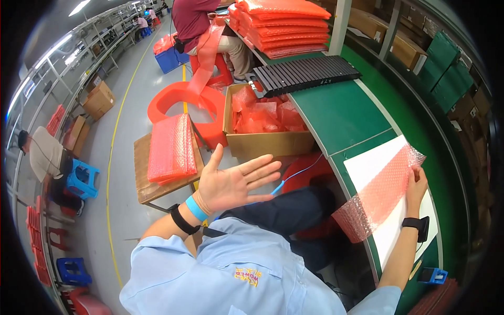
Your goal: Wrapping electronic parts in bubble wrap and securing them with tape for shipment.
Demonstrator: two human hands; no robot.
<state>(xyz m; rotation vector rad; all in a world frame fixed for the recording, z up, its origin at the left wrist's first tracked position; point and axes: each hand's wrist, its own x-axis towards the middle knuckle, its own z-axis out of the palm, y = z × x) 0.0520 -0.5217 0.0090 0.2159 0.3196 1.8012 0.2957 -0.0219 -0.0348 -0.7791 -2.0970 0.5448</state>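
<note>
My left hand [236,179] is raised in front of my body, palm up and fingers spread, holding nothing. A blue wrist strap [196,209] and a black band circle that wrist. At the right, my right hand [417,185] has its fingers closed on the far edge of a pinkish-red bubble wrap sheet [379,195]. The sheet lies slanted over a white board [370,164] on the green worktable [328,113], its near end hanging past the table edge.
A cardboard box [270,144] holds red bubble wrap pieces. Folded bubble wrap [170,149] sits on a wooden stool [143,170]. Further off are a black slatted rack [310,76], a tall red bubble wrap stack [281,26] and a seated person [197,23]. A blue dispenser [433,275] stands near right.
</note>
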